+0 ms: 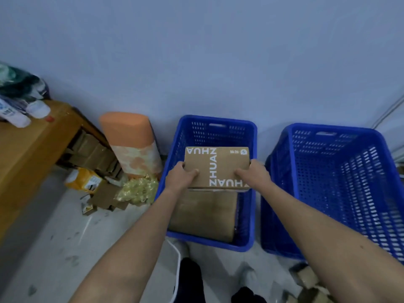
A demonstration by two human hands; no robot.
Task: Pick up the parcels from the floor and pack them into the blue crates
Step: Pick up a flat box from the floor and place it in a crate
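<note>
While both arms reach forward, left hand [181,177] and right hand [254,172] grip the parcel's [216,168] sides.

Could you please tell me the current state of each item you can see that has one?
Printed box: held over the left crate, not yet set down.
Left hand: grips the box's left edge.
Right hand: grips the box's right edge.
Left crate: holds a plain box lying flat.
Right crate: no parcel visible inside.
Floor parcels: lying on the floor, unpacked.
</note>
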